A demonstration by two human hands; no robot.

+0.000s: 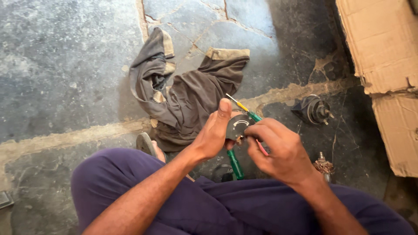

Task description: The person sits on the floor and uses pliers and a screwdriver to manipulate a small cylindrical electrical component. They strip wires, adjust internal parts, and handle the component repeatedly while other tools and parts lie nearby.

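Left hand (214, 132) is wrapped around a small round black part (238, 126) with a pale curved marking on its face, thumb sticking up, fingers curled behind it, so it's closed on that part and holding it up over the lap. Right hand (278, 150) is bunched up tight against the part's right edge, fingertips pinched at something small where the two meet; I can't make out what exactly is between them. A thin pinkish-red bit (262, 149) peeks out under the right fingers, could be a wire or a tool shaft, too small to say.

Only the head view here, so the rest comes from that one too. A green-handled screwdriver (235, 163) lies just below the hands, and a second tool with a yellow and green shaft (244, 109) pokes out just above the part; can't tell whether either is actually gripped.

As for progress: it looks mid-way to me. A black motor-like housing (314, 109) sits on the cracked stone floor (65, 65) off to the right, and a copper-wound rotor piece (324, 167) is near the right wrist, both apart from the hand-held part. So stuff is in pieces, nothing visibly joined up. A crumpled brown rag (187, 93) lies beyond the hands, torn cardboard (383, 52) at the far right.
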